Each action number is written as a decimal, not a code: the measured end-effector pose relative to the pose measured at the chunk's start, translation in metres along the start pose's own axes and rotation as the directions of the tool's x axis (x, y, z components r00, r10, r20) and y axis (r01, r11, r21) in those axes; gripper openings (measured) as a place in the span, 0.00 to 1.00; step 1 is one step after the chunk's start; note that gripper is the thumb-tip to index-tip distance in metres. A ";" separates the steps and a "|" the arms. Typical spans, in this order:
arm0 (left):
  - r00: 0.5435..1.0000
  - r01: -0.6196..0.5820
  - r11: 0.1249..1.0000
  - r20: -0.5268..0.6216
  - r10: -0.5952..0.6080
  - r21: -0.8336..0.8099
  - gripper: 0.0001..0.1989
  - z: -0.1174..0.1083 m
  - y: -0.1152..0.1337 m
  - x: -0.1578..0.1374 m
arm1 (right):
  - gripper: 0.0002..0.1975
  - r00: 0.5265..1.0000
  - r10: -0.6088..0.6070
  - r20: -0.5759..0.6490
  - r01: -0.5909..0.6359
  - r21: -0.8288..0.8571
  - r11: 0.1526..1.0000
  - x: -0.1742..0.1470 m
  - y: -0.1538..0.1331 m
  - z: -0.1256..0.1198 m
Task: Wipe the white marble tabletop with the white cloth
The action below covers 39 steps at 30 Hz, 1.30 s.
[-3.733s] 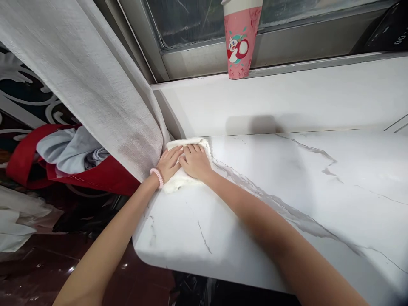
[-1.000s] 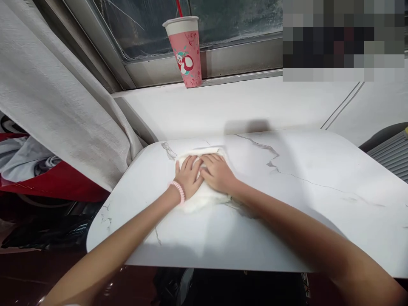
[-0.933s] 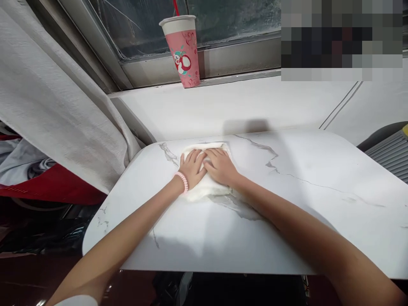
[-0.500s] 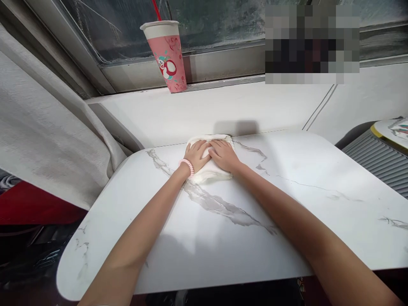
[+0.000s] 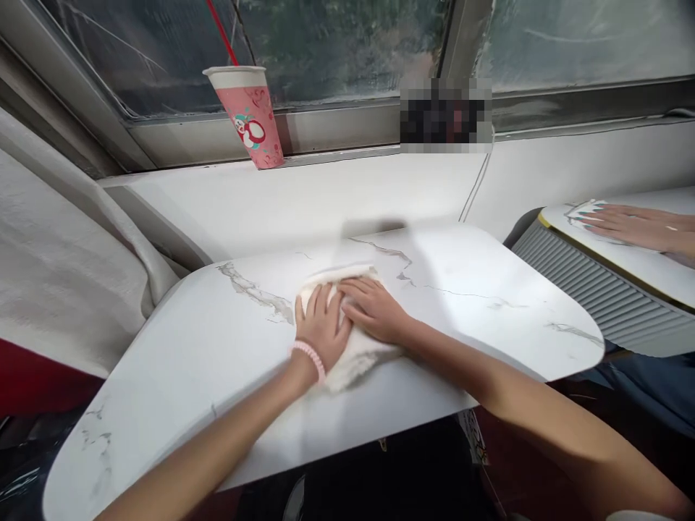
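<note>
Plainly, the white cloth [image 5: 359,356] lies under left fingers [image 5: 322,301] — spread apart — and right fingers [image 5: 359,287], flat together.

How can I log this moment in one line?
left hand: on white cloth; right hand: on same cloth; cloth: on marbled tabletop; pink cup: on ledge

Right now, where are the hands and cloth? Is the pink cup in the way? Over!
Left hand and right hand: flat on white cloth. Cloth: on marbled table. Pink cup: on window sill, out of the way.

Both hands [image 5: 373,310] flat on a white cloth [image 5: 359,359] (perhaps a towel, edges blurry) atop a marbled table [image 5: 200,340].
</note>
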State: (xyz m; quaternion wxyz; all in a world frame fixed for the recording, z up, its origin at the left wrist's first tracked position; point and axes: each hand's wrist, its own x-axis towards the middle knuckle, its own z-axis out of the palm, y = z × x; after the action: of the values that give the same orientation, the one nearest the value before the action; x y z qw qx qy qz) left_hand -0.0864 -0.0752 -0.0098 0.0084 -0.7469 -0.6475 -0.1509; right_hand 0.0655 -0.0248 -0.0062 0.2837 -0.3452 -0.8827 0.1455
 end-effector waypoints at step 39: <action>0.998 -0.046 0.985 0.023 0.051 -0.165 0.20 0.023 -0.008 0.127 | 0.16 0.960 0.093 -0.264 -0.088 0.030 0.996 0.073 0.089 -0.003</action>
State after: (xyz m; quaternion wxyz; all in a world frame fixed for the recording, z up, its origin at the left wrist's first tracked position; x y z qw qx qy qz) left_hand -0.0750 0.0532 -0.0033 -0.0584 -0.7626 -0.6146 -0.1933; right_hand 0.0704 0.0902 -0.0145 0.3951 -0.3990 -0.8189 0.1187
